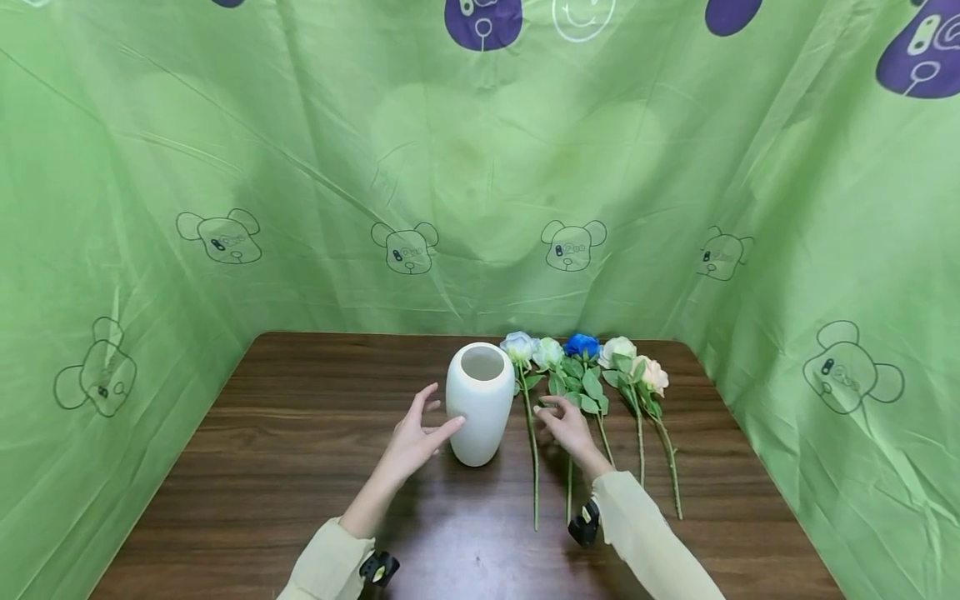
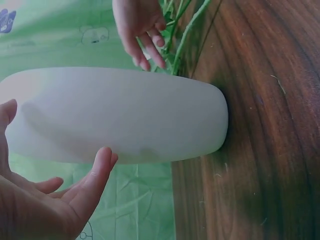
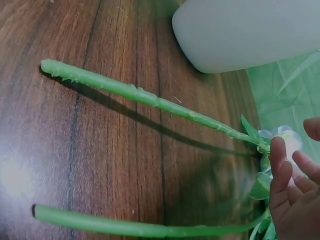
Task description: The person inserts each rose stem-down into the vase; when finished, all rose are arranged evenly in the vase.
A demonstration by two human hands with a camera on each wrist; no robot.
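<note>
A tall white vase (image 1: 480, 421) stands upright on the table with its round mouth up. My left hand (image 1: 408, 442) is at its left side, thumb and fingers spread. In the left wrist view the thumb and fingers lie over the edge of the vase; whether they touch it I cannot tell. Right of the vase, my right hand (image 1: 567, 427) hovers by the flower stems with loosely bent fingers, holding nothing visible. Nearest to it are a pale blue rose (image 1: 517, 347), whose stem (image 3: 150, 99) runs along the table, and a pale green rose (image 1: 548, 353).
A deep blue rose (image 1: 582, 345), a cream rose (image 1: 618, 350) and a pale pink rose (image 1: 652, 377) lie farther right, stems toward me. The brown wooden table (image 1: 300, 467) meets a green printed curtain (image 1: 480, 183) at the back and sides.
</note>
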